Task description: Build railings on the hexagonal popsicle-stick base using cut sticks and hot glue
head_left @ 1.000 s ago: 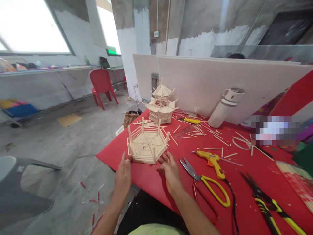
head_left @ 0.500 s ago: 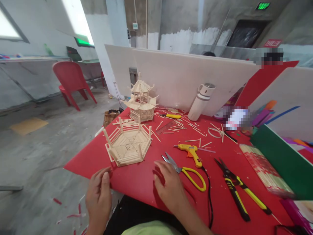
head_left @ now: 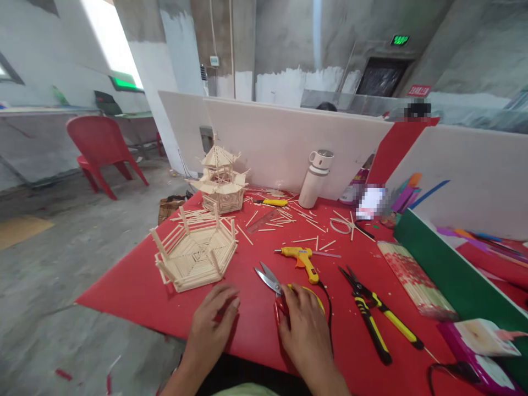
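My right hand (head_left: 305,324) is curled over a red-handled tool (head_left: 278,312); its working end is hidden, so its exact kind cannot be made out. Under and beside those fingers lie yellow-handled scissors (head_left: 269,279), blades pointing up and left. My left hand (head_left: 212,324) hovers at the table's front edge, empty, with thumb and loosely bent fingers apart. Just beyond it sits a hexagonal stick base (head_left: 200,256) with upright posts and low rails. Behind that stands a tiered stick pagoda (head_left: 220,179). A yellow glue gun (head_left: 301,259) lies beyond my right hand.
Black-and-yellow cutters (head_left: 371,313) lie to the right, near a pack of sticks (head_left: 414,280) and a green box wall (head_left: 433,258). Loose sticks and a yellow utility knife (head_left: 270,202) are scattered farther back. A white flask (head_left: 315,179) stands before the pale partition (head_left: 268,143).
My view has swung right. My right hand has moved over the scissors' handles and onto the red-handled tool. My left hand has come inward, over the table's front edge.
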Available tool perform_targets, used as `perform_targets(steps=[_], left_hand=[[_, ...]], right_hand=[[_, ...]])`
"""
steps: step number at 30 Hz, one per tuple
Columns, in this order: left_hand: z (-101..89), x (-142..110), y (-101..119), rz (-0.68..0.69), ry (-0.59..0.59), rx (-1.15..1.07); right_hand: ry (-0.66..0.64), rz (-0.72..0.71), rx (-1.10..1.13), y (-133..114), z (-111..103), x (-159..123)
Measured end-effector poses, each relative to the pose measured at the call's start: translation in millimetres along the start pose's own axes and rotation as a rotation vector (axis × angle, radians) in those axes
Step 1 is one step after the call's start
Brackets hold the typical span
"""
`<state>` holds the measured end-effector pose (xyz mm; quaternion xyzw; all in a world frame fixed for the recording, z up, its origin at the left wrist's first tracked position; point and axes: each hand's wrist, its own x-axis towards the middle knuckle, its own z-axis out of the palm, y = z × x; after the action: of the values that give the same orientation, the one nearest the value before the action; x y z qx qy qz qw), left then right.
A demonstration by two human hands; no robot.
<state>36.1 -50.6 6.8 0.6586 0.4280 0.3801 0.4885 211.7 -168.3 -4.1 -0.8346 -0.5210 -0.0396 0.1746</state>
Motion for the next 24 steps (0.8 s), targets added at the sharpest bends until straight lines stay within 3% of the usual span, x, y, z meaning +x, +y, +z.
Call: perform_targets(steps=[3, 8, 12, 15, 18, 22, 24], left_hand=[[8.5, 7, 2, 0.008, -0.079, -0.040], [16.5, 19, -1, 0.069, -0.125, -0.020], [28.6, 31, 10, 0.063, -0.162, -0.058], [42.2, 44, 25, 0.084, -0.168, -0.097], [60.1, 64, 37, 0.131, -0.189, -0.114], [88.2, 96, 41, 0.133, -0.187, -0.168], [100.3, 109, 39, 0.015, -0.197, -0.235]], right_hand=[[-0.035, 0.044, -0.013, 0, -1, 6], [-0.085, -0.055, 0.109, -8, 7, 12], [-0.195, -0.103, 0.243, -15, -7, 32], [-0.308, -0.146, 0.281, -3, -30, 67], [-0.271, -0.177, 0.350, 24, -45, 116], [-0.252, 0.002, 0.381, 71, -41, 189], [-0.242, 0.060, 0.324, 93, -32, 223]])
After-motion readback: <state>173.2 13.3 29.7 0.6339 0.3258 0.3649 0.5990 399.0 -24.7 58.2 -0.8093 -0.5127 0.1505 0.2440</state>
